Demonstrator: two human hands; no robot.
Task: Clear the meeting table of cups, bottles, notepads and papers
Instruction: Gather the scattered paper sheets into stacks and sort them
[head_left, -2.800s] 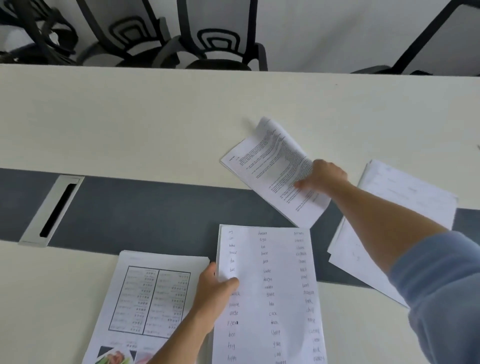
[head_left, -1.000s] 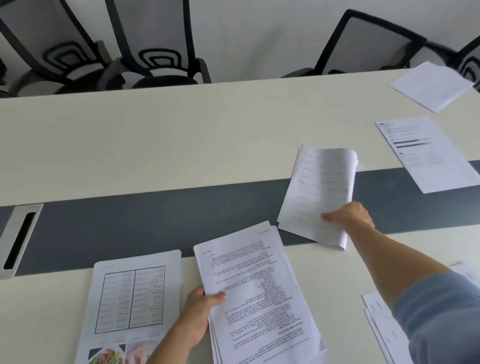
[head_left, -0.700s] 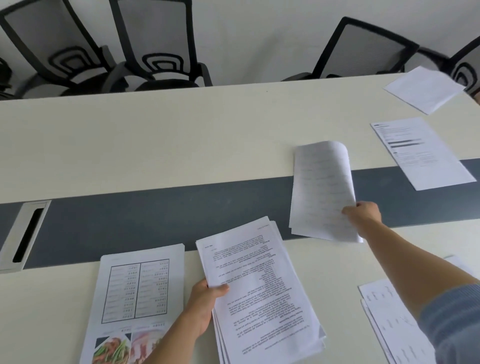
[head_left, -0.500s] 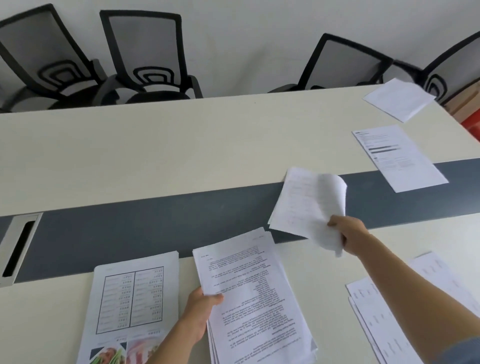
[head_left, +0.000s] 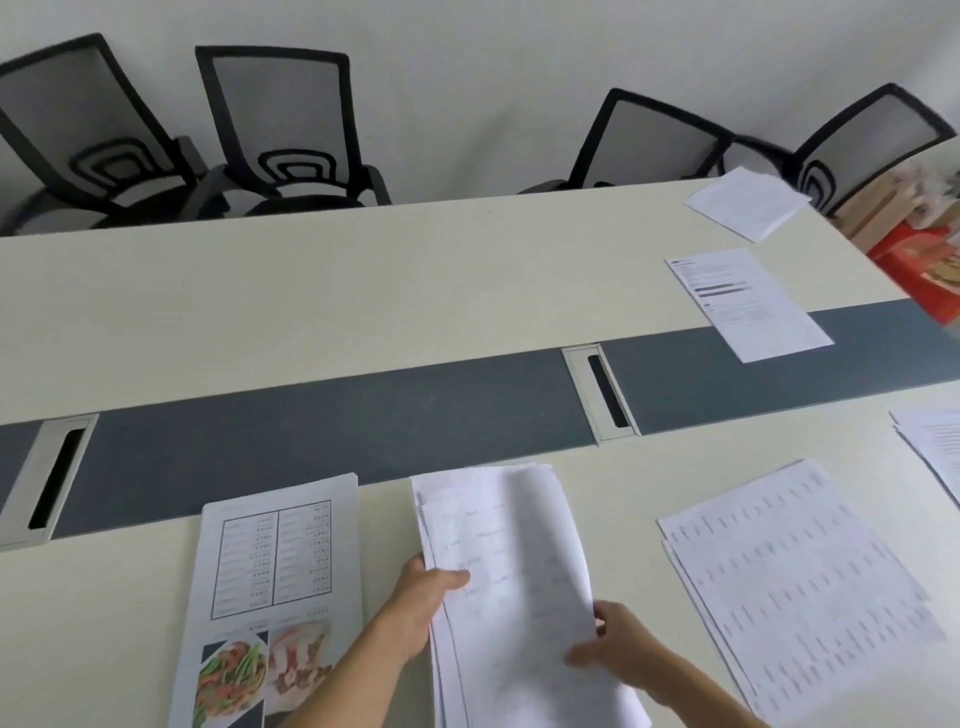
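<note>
Can't read blurred print on paper stack (head_left: 511, 561), at near counter (head_left: 311, 291) edge, pinched by L hand (head_left: 423, 605) fingers (head_left: 448, 579), R hand (head_left: 621, 656) fingers curled on right side. Menu sheet (head_left: 278, 561) w/ food pics alongside; mesh chairs (head_left: 280, 130) beyond.

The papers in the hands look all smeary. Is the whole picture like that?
Head view: the held stack and right hand are motion-blurred; the menu sheet looks sharper; the far chairs lean apart, likely wide-lens distortion.
</note>
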